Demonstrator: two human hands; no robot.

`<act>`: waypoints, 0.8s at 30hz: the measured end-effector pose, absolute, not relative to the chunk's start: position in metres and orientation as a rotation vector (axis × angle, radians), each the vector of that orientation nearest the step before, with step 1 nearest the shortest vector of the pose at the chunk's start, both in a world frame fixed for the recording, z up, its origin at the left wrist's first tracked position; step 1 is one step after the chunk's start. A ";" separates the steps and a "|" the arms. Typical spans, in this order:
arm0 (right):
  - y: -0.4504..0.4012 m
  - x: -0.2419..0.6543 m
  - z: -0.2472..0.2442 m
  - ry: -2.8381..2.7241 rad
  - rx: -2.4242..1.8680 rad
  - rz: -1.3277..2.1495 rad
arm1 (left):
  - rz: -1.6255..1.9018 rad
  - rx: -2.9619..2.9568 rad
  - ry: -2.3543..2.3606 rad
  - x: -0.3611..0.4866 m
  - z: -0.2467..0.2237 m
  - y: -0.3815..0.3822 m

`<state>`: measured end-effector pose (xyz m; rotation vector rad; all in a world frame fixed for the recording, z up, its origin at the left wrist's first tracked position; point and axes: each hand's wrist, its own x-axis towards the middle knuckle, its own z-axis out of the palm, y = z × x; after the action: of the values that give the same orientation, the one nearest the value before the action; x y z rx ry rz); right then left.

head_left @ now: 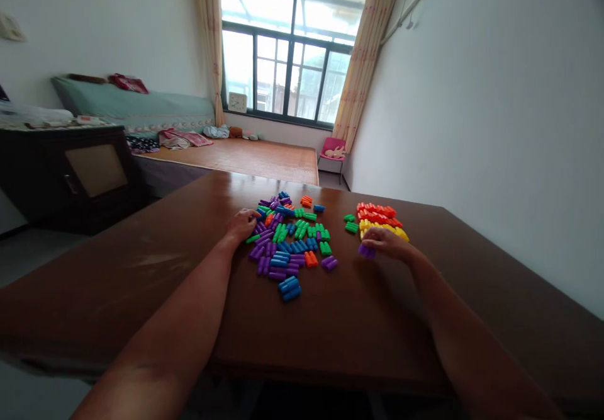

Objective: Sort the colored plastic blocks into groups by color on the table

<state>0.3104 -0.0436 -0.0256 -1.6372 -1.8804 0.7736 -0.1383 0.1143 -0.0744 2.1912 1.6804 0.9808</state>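
A loose spread of small ribbed plastic blocks, purple, blue, green and a few orange, lies in the middle of the table. My left hand (243,223) rests at the left edge of this spread, fingers loosely stretched toward a dark blue block (261,213) and apparently holding nothing. On the right, my right hand (381,241) pinches a purple block (367,251) just in front of a row of yellow blocks (397,230). Behind the yellow row are rows of red-orange blocks (377,210). Two green blocks (352,227) sit left of these rows.
The brown table (330,325) has a blue block cluster (289,288) near me and a purple block (329,263) between the groups. Beyond stand a low bed (264,158), a pink chair (333,146) and a dark cabinet (42,174). A white wall runs along the right.
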 end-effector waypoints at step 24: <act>-0.063 0.342 -0.049 -1.997 -1.658 0.735 | 1.068 1.957 1.461 -0.152 -0.071 0.042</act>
<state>0.3416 -0.0627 -0.0488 -1.6581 -1.9972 0.7346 -0.1524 0.0419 -0.0711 1.9569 1.4614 1.0681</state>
